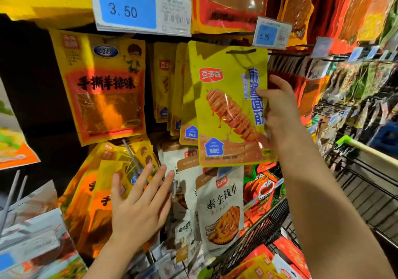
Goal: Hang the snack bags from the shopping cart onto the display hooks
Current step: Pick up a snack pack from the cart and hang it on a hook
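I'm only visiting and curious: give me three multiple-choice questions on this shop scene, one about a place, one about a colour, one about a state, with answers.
1. Where is the right hand?
A. On the right edge of the yellow-green skewer bag
B. Inside the shopping cart
C. On the 3.50 price tag

2. What colour is the panel behind the figures 3.50?
A. Red
B. Blue
C. Green

3. How is the left hand?
A. Clenched in a fist
B. Pinching a white bag
C. Open, fingers straight, holding nothing

Answers:
1 A: its thumb and fingers grip that bag's right edge, up by the hooks.
2 B: the figures sit on a blue field.
3 C: its fingers are spread in front of the lower orange bags.
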### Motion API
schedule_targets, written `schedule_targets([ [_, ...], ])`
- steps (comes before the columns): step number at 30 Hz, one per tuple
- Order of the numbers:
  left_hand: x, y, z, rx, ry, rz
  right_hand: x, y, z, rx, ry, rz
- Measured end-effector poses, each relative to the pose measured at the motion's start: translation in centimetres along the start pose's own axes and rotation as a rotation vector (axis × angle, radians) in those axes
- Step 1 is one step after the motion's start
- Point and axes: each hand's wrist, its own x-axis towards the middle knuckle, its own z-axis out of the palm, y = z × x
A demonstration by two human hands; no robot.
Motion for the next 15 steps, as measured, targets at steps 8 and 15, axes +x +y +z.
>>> schedule_targets([
  [8,0.0,-0.5,-0.4,-0.002,-0.031,0.012,4.3,5.8,4.2,-0.177,0.086,-0.056],
  [15,-0.2,-0.4,-0.7,-0.032,-0.032,-0.015,-1.1,6.9,2.3,-0.302,0.085,-0.044],
])
